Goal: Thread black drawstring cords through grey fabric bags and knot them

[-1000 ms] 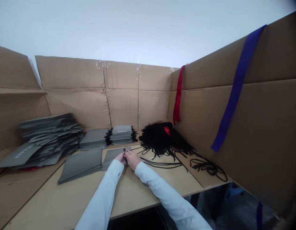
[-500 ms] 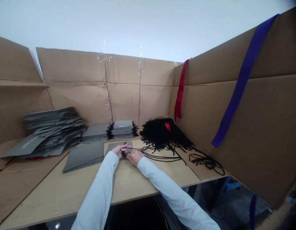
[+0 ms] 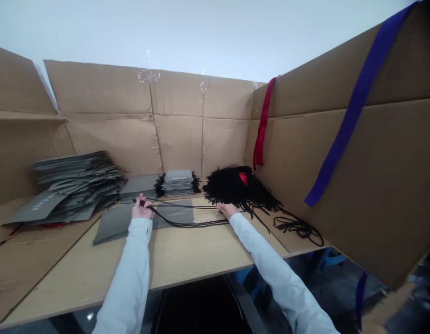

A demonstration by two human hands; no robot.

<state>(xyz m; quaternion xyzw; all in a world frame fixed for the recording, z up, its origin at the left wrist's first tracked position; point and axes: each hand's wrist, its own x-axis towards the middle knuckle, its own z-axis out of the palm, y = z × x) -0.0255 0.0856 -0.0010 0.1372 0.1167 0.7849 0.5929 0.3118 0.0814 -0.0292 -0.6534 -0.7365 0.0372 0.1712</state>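
Several black cords (image 3: 187,224) stretch sideways between my two hands, just over the table. My left hand (image 3: 141,208) is closed round their left ends, above a low pile of grey pouches (image 3: 114,222). At the other end, my right hand (image 3: 228,210) pinches the cords, left of the cord heap. Under the cords a flat grey pouch (image 3: 182,214) lies on the wooden table. A thin metallic rod (image 3: 207,218) shows beside that pouch, partly behind the cords.
A large leaning pile of grey pouches (image 3: 79,185) is at left. Behind stand a smaller grey stack (image 3: 138,185) and a stack of corded pouches (image 3: 178,176). A black cord heap (image 3: 236,188) lies at right, with loose cord (image 3: 298,228) near the cardboard wall (image 3: 382,176).
My hands have moved apart, the left one to the left and the right one to the right. The cords bunched between them are now drawn out long.
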